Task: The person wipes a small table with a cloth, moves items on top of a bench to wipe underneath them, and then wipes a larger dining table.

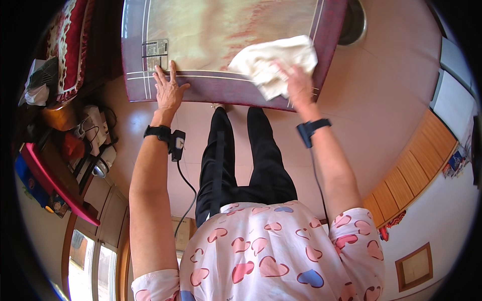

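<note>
Before me stands a table (196, 26) with a glossy, marbled cream top and a dark purple-red border with pale lines. My left hand (168, 90) rests flat on the near left border, fingers spread, holding nothing. Just beyond its fingertips is a label (155, 54) bearing writing. At the near right corner, my right hand (299, 84) presses on a crumpled white cloth (267, 56) that lies over the border and part of the cream surface. The right fingers are blurred, and the cloth's folds partly hide them.
A round metal container (354, 24) stands on the floor beyond the table's right edge. To the left are a red lace-trimmed cover (71, 49) and a cluttered shelf (84, 150). A wooden cabinet (410, 171) lines the right side. Cables hang from both wrist straps.
</note>
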`<state>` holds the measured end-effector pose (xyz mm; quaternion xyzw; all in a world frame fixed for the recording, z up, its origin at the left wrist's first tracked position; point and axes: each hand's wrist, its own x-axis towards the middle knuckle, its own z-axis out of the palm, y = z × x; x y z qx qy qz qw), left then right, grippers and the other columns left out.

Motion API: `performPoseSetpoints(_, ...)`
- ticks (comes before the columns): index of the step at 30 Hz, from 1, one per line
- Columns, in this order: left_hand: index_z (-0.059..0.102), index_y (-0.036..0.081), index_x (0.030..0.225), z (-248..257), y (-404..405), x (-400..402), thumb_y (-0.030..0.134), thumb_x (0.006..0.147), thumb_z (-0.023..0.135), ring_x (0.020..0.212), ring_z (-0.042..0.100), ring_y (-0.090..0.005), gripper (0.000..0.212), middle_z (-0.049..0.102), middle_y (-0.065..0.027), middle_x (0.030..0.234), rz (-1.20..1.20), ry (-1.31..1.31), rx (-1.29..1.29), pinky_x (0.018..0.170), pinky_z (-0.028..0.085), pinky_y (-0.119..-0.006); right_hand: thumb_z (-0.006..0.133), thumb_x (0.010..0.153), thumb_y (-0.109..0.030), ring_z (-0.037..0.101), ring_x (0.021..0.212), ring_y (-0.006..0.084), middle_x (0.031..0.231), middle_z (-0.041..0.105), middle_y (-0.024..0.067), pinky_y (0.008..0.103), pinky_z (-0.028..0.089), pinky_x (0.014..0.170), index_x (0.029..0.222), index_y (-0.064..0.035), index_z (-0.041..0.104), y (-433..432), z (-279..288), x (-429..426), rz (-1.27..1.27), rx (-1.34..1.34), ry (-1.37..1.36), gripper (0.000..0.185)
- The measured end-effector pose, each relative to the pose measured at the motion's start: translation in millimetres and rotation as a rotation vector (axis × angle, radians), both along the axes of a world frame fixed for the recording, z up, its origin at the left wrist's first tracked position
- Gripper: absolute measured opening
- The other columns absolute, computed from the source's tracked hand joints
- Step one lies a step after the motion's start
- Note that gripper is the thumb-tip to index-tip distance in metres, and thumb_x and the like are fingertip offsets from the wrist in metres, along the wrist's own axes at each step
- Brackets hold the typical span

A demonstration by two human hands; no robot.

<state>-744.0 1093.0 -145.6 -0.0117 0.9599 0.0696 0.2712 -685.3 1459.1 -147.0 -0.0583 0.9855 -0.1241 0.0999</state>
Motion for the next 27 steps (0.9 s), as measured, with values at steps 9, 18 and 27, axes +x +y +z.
performPoseSetpoints(9,0.005,0.029,0.146,-8.6,4.7,-2.0,0.035,0.078,0.068,0.133,0.014,-0.05,0.093,0.002,-0.0279,0.147,-0.045,0.056,-0.019,0.098,0.036,-0.052,0.044,0.081,0.0,0.053,0.094,0.032,0.097,0.052,0.0134,0.0409,0.047,0.081,0.133,-0.0369,0.043,99.2,-2.3,-36.1,-0.243,0.209,0.039,0.064)
performPoseSetpoints(18,0.005,0.026,0.146,-5.7,-9.1,7.0,0.032,0.079,0.068,0.134,0.012,-0.0483,0.092,0.001,-0.0261,0.148,-0.012,0.01,-0.046,0.103,0.03,-0.052,0.045,0.074,0.009,0.05,0.09,0.0296,0.095,0.048,0.011,0.0381,0.045,0.082,0.132,-0.0337,0.047,43.8,27.3,95.1,0.193,-0.091,-0.313,0.072)
performPoseSetpoints(27,0.01,0.025,0.146,5.0,15.7,4.9,0.028,0.077,0.07,0.136,0.009,-0.0438,0.091,0.0,-0.0237,0.149,0.046,-0.035,-0.046,0.107,0.026,-0.051,0.041,0.087,-0.001,0.051,0.101,0.0312,0.104,0.051,0.0138,0.0389,0.045,0.087,0.129,-0.0338,0.049,128.0,18.3,-58.4,0.108,0.134,-0.174,0.054)
